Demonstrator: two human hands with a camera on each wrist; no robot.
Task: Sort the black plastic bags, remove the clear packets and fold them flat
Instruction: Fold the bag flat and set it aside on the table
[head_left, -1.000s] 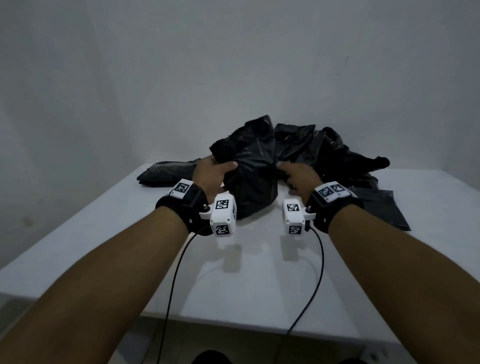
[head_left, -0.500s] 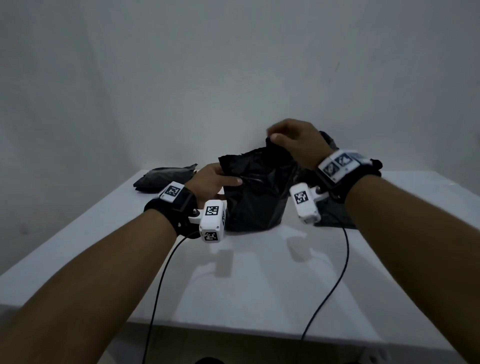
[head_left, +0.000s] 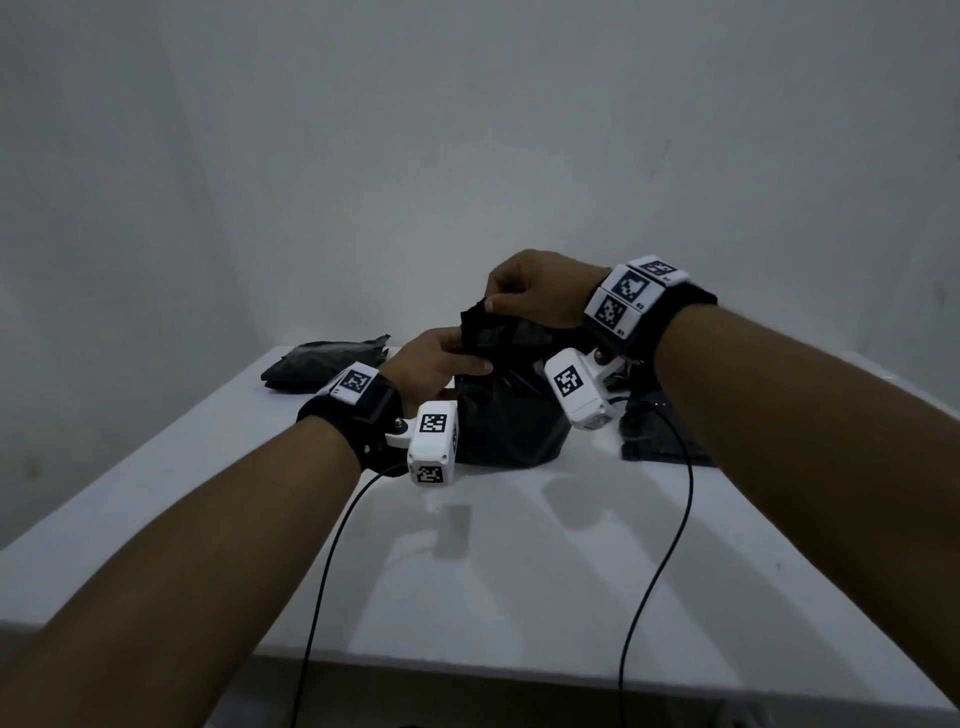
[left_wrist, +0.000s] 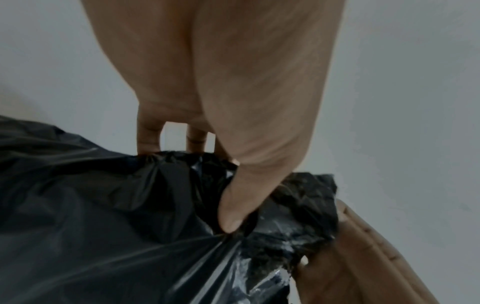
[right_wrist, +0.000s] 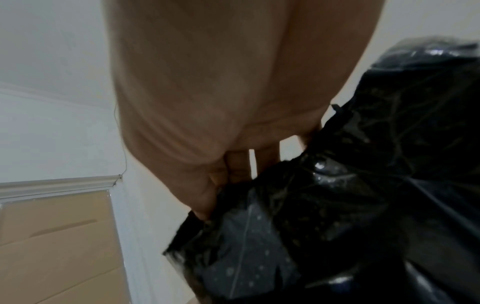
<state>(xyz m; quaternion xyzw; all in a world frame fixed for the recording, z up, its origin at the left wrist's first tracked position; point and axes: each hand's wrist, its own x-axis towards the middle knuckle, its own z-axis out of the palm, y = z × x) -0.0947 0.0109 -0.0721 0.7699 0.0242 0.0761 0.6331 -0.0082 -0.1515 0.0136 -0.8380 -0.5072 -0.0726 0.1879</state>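
A crumpled black plastic bag (head_left: 506, 421) stands upright at the middle of the white table (head_left: 493, 571). My left hand (head_left: 441, 364) pinches its left upper edge; in the left wrist view the thumb (left_wrist: 233, 205) presses into the bunched black bag (left_wrist: 103, 226). My right hand (head_left: 530, 296) is raised above and pinches the bag's top rim. The right wrist view has the black bag (right_wrist: 337, 205) gathered under the curled fingers. No clear packet shows.
A flat folded black bag (head_left: 322, 361) lies at the table's far left corner. Another black bag (head_left: 660, 436) lies flat behind my right forearm. Two camera cables hang over the table's front edge. White walls close in behind.
My right hand has risen from the pile, pulling the bag's top rim upward. The bag now stands upright, and the left hand keeps hold of its left edge.
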